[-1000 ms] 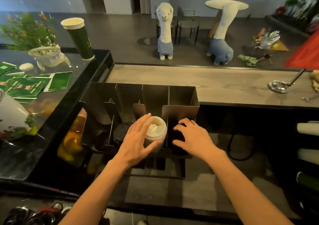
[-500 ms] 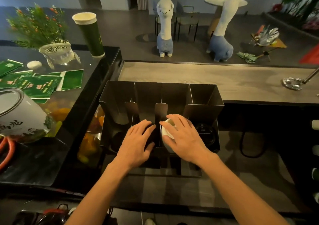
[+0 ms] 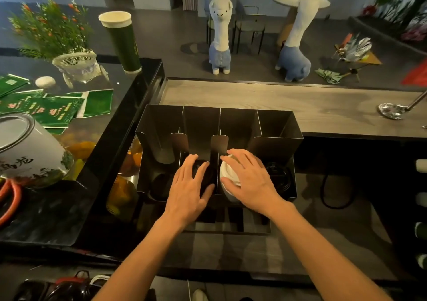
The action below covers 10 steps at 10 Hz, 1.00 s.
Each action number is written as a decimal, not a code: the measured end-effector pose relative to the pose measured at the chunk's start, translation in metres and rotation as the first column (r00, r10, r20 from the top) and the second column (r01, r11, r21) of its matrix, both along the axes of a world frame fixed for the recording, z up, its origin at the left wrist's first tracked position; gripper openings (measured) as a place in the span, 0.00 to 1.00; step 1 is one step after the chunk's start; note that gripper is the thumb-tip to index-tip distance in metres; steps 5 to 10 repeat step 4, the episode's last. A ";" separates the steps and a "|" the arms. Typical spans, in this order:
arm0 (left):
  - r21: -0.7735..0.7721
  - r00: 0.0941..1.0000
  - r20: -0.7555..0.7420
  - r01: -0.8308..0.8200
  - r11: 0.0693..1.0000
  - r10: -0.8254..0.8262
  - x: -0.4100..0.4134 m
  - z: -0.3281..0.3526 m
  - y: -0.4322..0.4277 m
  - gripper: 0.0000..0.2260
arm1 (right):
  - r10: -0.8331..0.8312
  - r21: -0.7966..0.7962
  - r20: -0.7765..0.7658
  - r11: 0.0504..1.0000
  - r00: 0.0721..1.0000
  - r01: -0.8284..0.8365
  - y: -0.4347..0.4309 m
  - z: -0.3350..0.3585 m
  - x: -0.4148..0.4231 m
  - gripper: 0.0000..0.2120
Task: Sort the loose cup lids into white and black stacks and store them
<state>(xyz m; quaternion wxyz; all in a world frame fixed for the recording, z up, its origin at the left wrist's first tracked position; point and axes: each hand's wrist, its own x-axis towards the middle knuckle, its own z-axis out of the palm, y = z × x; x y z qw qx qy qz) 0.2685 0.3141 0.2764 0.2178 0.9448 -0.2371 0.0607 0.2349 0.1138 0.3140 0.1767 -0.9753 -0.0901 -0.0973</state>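
Left hand rested flat, unclenched, on black lids; at its 3 o'clock, right hand gripped one white stack.

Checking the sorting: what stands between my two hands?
Head view: an upright metal divider stands between the left hand and the right hand, which grips the white lids.

Black brush-style characters, legible as 乌龙, printed on side of white tin at far left, with lower edge of print partly cut by green leaf pattern. Red and gold marks on green packets behind tin too small to read. Gold vertical print on tall green cup likewise illegible.
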 end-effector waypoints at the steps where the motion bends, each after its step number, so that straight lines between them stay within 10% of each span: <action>1: 0.010 0.999 0.045 -0.014 1.000 0.013 0.000 -0.003 -0.004 0.27 | 0.019 0.068 -0.033 0.998 0.999 -0.017 -0.006 0.004 0.002 0.24; 4: -0.492 0.991 0.025 -0.105 0.864 0.134 -0.006 0.037 -0.021 0.17 | -0.022 0.350 -0.056 0.936 0.998 0.040 -0.012 0.030 0.002 0.18; 10: -0.492 0.991 0.025 -0.105 0.864 0.134 -0.006 0.037 -0.021 0.17 | -0.022 0.350 -0.056 0.936 0.998 0.040 -0.012 0.030 0.002 0.18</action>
